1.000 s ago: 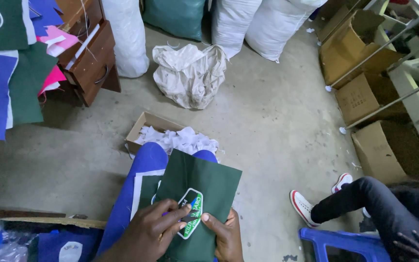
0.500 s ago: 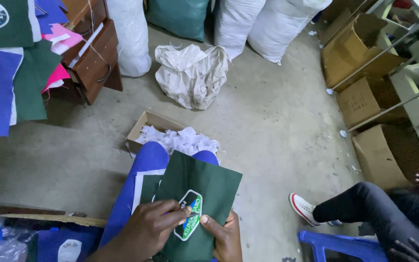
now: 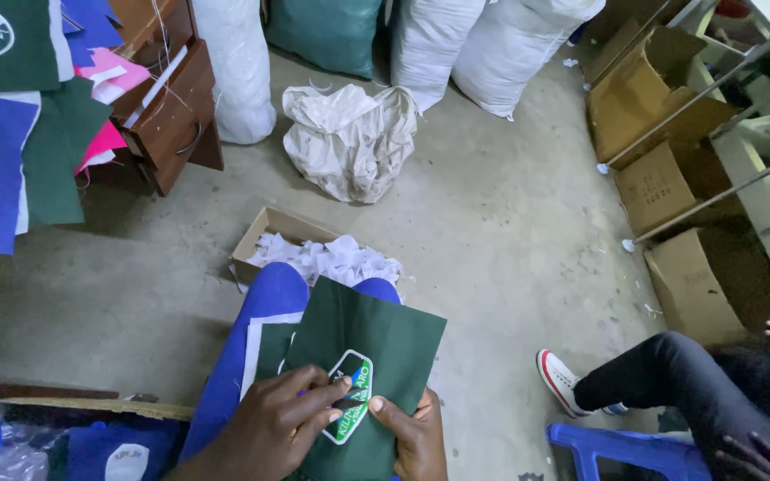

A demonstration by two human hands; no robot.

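Near bottom centre, dark green fabric piece [image 3: 372, 343], matte non-woven look, roughly rectangular, draped over the person's blue-trousered lap. On it a shield-shaped printed badge [image 3: 351, 410] with white border, green and blue inside; lettering not worth reading. Left hand [image 3: 269, 428] lies on the fabric, fingers curled with the tips pinching at the badge's left edge. Right hand [image 3: 412, 436] clasps the fabric's near right edge, thumb on top beside the badge, other fingers tucked under and hidden. Both wrists cut off by the frame's bottom.

Just beyond the knees, open cardboard box [image 3: 265, 236] full of white paper scraps [image 3: 331, 258], ragged and crumpled. Farther off, crumpled off-white sack [image 3: 349, 138] on a grey concrete floor [image 3: 501, 240], then plump white sacks [image 3: 483, 44] along the far wall, tops cut off. Left: wooden drawer unit [image 3: 171, 111] and hanging blue and green fabric pieces [image 3: 11, 160], partly out of frame. Right: brown cartons [image 3: 661, 116] under a metal frame. Near right, another person's dark-trousered leg with white sneaker [image 3: 563, 379], seated on a blue plastic stool [image 3: 626, 445], mostly cropped.
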